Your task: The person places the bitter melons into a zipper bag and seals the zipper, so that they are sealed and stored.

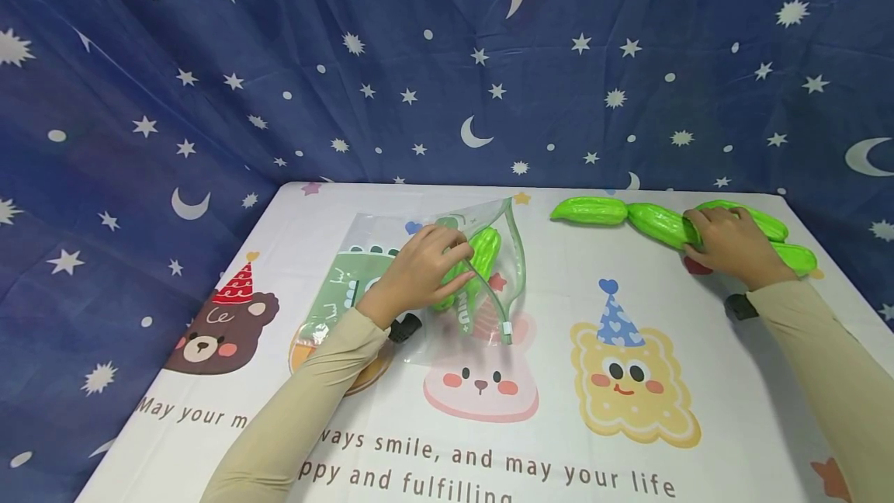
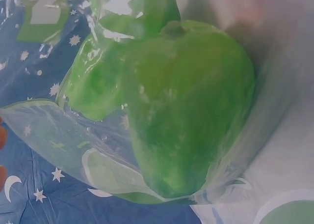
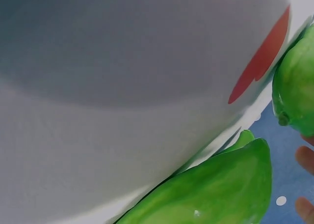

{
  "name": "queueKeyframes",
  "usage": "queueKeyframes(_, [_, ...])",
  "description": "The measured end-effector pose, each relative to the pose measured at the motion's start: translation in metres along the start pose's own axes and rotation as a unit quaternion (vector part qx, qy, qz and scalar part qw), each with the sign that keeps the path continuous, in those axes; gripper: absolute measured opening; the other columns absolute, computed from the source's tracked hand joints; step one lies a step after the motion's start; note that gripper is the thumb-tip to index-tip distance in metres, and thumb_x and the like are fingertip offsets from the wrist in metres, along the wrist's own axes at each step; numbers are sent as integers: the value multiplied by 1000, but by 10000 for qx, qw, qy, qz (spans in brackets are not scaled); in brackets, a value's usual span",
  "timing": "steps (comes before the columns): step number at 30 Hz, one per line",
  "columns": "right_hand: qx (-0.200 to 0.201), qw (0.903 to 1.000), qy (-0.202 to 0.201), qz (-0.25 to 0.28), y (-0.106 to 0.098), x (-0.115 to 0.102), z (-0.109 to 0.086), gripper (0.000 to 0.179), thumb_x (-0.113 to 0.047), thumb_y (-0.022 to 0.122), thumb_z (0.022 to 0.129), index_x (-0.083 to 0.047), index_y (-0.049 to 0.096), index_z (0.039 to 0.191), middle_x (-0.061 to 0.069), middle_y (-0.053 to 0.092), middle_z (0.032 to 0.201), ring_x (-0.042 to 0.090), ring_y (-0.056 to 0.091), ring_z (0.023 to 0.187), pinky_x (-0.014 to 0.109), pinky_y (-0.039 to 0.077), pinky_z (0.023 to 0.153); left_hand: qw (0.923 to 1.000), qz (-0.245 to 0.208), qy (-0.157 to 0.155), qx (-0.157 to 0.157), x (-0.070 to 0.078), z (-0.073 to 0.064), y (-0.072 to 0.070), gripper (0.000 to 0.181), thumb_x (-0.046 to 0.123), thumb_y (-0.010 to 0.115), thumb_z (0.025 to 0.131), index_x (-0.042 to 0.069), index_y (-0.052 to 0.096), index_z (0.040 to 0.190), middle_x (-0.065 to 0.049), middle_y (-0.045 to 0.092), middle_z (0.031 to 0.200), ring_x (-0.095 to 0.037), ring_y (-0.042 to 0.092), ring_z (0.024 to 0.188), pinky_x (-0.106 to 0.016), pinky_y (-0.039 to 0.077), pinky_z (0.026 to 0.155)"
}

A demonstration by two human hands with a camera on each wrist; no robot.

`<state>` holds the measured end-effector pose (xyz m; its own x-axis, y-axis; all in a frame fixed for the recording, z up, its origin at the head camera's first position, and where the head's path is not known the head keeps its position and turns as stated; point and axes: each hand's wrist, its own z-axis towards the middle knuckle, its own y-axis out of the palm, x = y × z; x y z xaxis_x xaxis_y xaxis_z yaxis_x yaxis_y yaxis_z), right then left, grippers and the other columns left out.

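At the mouth of a clear zip bag [image 1: 517,254], my left hand [image 1: 426,266] pinches one edge, thumb and fingers at the green zip strip. The bag bears a green cartoon print and a white slider [image 1: 507,327]. Inside it lie green bitter melons [image 1: 486,252], seen close through the plastic in the left wrist view as a large melon [image 2: 191,101] with another behind. At the right, my right hand [image 1: 729,243] grips the end of a bitter melon [image 1: 656,223] lying on the table. In the right wrist view, fingers [image 3: 306,158] show beside a melon [image 3: 297,86].
Another bitter melon [image 1: 590,210] lies left of the gripped one, end to end with it. Two more, one at the back [image 1: 764,222] and one in front [image 1: 796,258], lie by my right hand. A printed white cloth [image 1: 545,379] covers the table; a blue starry curtain [image 1: 559,99] hangs behind.
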<state>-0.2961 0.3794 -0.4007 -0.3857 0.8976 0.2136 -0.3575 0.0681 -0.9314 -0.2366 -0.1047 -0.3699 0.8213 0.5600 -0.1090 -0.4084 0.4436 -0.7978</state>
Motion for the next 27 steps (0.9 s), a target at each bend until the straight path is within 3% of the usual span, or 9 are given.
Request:
queueKeyframes(15, [-87, 9999, 112, 28, -1, -2, 0, 55, -23, 77, 68, 11, 57, 107, 30, 61, 100, 44, 57, 96, 64, 41, 80, 10000, 22, 3, 3, -2, 0, -3, 19, 29, 63, 86, 11, 62, 93, -6, 63, 95, -23, 59, 96, -37, 46, 93])
queueKeyframes(27, [-380, 9988, 287, 113, -1, -3, 1, 56, -24, 75, 71, 9, 55, 111, 32, 62, 102, 45, 59, 94, 64, 41, 82, 9986, 415, 324, -19, -3, 2, -6, 19, 29, 64, 86, 11, 60, 91, -5, 59, 89, -22, 58, 85, -38, 46, 91])
